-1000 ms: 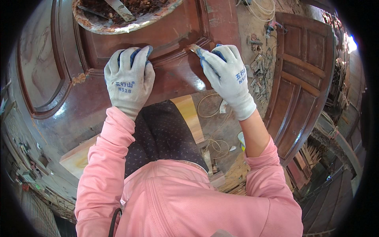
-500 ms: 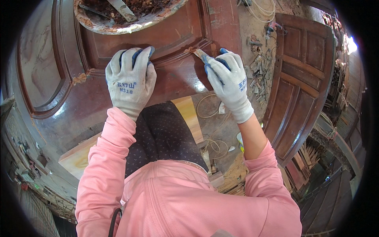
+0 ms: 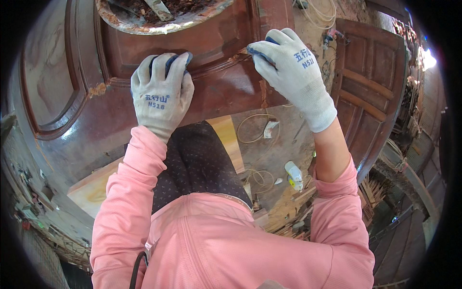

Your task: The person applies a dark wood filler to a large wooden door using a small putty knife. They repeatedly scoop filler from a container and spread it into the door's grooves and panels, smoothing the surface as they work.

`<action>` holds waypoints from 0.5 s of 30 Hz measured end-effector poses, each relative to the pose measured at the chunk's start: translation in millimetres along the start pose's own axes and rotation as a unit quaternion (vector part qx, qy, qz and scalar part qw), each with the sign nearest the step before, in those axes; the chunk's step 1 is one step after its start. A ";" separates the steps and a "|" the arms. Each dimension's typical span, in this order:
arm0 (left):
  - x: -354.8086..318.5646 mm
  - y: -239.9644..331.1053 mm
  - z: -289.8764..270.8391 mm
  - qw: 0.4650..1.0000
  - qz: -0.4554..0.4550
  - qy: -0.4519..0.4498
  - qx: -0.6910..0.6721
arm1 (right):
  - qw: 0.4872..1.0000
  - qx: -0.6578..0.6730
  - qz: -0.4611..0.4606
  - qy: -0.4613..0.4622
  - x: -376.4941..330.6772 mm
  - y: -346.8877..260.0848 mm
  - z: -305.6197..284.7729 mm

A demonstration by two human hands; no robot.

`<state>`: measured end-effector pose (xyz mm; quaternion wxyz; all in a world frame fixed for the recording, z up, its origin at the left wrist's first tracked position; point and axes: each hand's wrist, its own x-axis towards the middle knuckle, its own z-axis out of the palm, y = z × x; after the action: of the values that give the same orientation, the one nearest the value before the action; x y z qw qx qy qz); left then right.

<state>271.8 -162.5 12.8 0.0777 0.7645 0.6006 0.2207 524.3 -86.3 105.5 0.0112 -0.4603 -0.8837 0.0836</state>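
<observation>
A dark red-brown wooden panel door (image 3: 211,98) with raised mouldings lies in front of me. My left hand (image 3: 161,91), in a white glove with blue-coated fingers, rests on its near moulding, fingers bent and slightly apart, with nothing visible in them. My right hand (image 3: 288,65), gloved alike, is closed around a small putty knife (image 3: 245,51) above the door's right part. Most of that knife is hidden by the fingers; its tip is close to the moulding. Light brown filler (image 3: 263,94) marks the door near this hand, and another filler patch (image 3: 97,90) is at the left.
A round basin (image 3: 166,28) of crumbly brown filler sits on the door's far side, with a metal scraper (image 3: 159,9) in it. Another panel door (image 3: 368,82) stands at the right. Hoses (image 3: 257,127), a white bottle (image 3: 293,174) and wood scraps lie on the floor.
My right hand has moved up and to the right with the putty knife, uncovering a filler mark near the door's edge. My left hand has barely shifted.
</observation>
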 end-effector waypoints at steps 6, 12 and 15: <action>0.1 0.0 -1.2 1.000 0.001 0.011 0.000 | 0.999 0.003 -0.026 -0.023 2.9 -5.7 -3.2; -0.4 1.1 0.0 1.000 0.000 0.012 -0.007 | 1.000 0.007 -0.016 0.000 -9.8 -7.1 2.9; -0.4 0.9 -0.4 1.000 0.002 0.015 -0.002 | 1.000 -0.004 -0.022 -0.001 -8.9 -8.6 3.0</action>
<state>272.4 -163.2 13.4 0.0696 0.7619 0.6002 0.2332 522.1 -98.8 104.4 0.0102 -0.4408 -0.8939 0.0807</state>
